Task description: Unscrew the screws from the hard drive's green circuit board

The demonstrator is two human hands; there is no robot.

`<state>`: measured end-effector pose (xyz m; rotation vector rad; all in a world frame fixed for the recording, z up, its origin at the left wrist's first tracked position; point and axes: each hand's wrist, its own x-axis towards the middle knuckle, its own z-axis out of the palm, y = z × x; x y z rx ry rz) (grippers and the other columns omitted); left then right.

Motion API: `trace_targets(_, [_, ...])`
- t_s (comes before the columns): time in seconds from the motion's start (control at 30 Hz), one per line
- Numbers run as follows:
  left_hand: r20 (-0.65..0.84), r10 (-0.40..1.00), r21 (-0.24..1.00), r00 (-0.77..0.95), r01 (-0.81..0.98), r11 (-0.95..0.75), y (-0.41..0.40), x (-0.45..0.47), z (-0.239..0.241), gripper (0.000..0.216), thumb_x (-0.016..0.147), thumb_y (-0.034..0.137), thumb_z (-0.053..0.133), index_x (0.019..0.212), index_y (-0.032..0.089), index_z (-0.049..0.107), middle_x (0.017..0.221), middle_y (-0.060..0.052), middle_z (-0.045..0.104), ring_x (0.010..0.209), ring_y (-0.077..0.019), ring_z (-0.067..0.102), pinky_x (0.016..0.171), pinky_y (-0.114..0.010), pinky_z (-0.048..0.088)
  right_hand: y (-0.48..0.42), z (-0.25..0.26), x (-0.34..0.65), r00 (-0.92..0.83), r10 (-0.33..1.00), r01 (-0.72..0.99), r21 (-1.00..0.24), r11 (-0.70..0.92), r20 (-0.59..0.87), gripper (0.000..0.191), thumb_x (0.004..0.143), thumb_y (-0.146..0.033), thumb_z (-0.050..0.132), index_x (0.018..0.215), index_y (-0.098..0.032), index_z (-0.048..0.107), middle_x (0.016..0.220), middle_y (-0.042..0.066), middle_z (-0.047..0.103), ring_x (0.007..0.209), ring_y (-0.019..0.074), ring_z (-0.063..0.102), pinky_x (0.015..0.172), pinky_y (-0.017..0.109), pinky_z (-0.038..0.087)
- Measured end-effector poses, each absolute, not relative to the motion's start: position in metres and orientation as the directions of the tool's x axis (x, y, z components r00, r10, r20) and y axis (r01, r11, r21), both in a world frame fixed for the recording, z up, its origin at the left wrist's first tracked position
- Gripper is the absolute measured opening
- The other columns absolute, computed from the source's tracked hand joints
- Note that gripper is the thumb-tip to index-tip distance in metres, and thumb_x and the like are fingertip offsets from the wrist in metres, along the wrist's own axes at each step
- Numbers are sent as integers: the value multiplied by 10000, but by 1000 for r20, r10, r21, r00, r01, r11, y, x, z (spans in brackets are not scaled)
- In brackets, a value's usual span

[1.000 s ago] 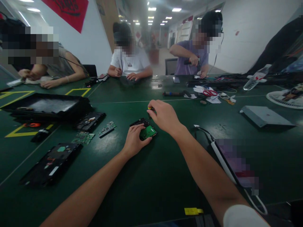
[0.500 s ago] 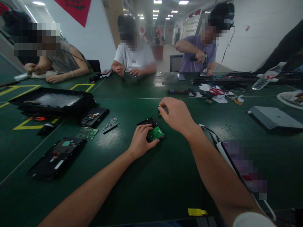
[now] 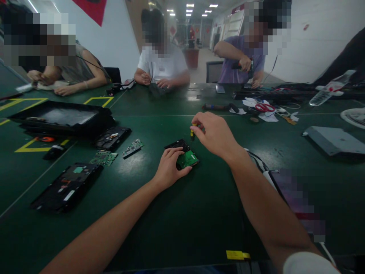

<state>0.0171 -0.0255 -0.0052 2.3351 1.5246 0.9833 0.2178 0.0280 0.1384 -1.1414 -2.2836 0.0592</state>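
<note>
A hard drive [image 3: 188, 159] with a green circuit board facing up lies on the green table in front of me. My left hand [image 3: 171, 165] grips it, thumb at the near edge and fingers across the left side, hiding part of the casing. Just past its far right corner, my right hand [image 3: 213, 133] pinches a small yellow-and-black screwdriver [image 3: 192, 133] by its top. The screwdriver points down, apart from the drive in this view; its tip is too small to make out.
Left of the drive lie circuit boards [image 3: 105, 157], a black device casing [image 3: 67, 186] and stacked black trays [image 3: 62, 118]. A phone [image 3: 293, 194] with cables lies beside my right forearm, and a grey box [image 3: 333, 140] sits farther right. Three people work across the table.
My right hand has turned slightly, and more of the yellow screwdriver shows below the fingers. My left hand stays on the hard drive. The camera view has shifted a little.
</note>
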Motion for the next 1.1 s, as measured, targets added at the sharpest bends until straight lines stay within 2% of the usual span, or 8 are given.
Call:
trace_targets(0.27, [425, 868, 483, 256, 747, -457, -26, 17, -6, 514, 799, 415, 830, 1241, 228, 648, 1376, -95, 654, 1318, -336, 534, 1136, -544, 467, 30, 136, 221, -481, 748, 724, -274, 633, 458, 172, 972, -153, 525, 1102, -179, 635, 1095, 101, 709, 968, 236, 628, 840, 352, 424])
trace_targets(0.47, [414, 874, 493, 255, 744, -450, -25, 18, -6, 507, 804, 423, 824, 1243, 239, 649, 1379, -98, 654, 1323, -350, 530, 1115, -573, 475, 31, 139, 223, -470, 756, 753, -240, 613, 456, 155, 1004, -212, 529, 1074, -190, 666, 1073, 104, 707, 965, 245, 625, 838, 361, 423])
trace_targets(0.6, [424, 869, 492, 254, 742, -456, -25, 18, -7, 510, 803, 408, 829, 1247, 235, 645, 1380, -91, 653, 1326, -336, 529, 1122, -548, 476, 32, 137, 221, -469, 756, 754, -238, 612, 457, 183, 1017, -223, 514, 1102, -173, 668, 1120, 126, 701, 1001, 250, 627, 848, 362, 429])
trace_targets(0.77, [431, 863, 480, 262, 744, -465, -24, 17, -8, 504, 795, 419, 832, 1224, 229, 647, 1373, -95, 655, 1315, -339, 534, 1129, -550, 470, 33, 136, 219, -434, 775, 764, -269, 587, 459, 128, 996, -183, 524, 1068, -178, 629, 1041, 101, 709, 934, 233, 632, 823, 349, 427])
trace_targets(0.93, [421, 869, 486, 260, 744, -458, -26, 18, -5, 495, 812, 422, 819, 1227, 218, 644, 1374, -99, 654, 1315, -336, 531, 1135, -549, 465, 31, 138, 219, -425, 766, 758, -272, 592, 483, 90, 1008, -260, 565, 1037, -196, 620, 983, 76, 697, 859, 209, 618, 788, 334, 413])
trace_targets(1.1, [413, 873, 491, 258, 745, -452, -27, 18, -3, 491, 813, 421, 819, 1229, 226, 646, 1373, -99, 654, 1315, -343, 533, 1128, -559, 469, 31, 139, 219, -441, 762, 766, -244, 595, 474, 99, 1006, -229, 545, 1028, -195, 635, 999, 89, 696, 901, 224, 620, 809, 344, 411])
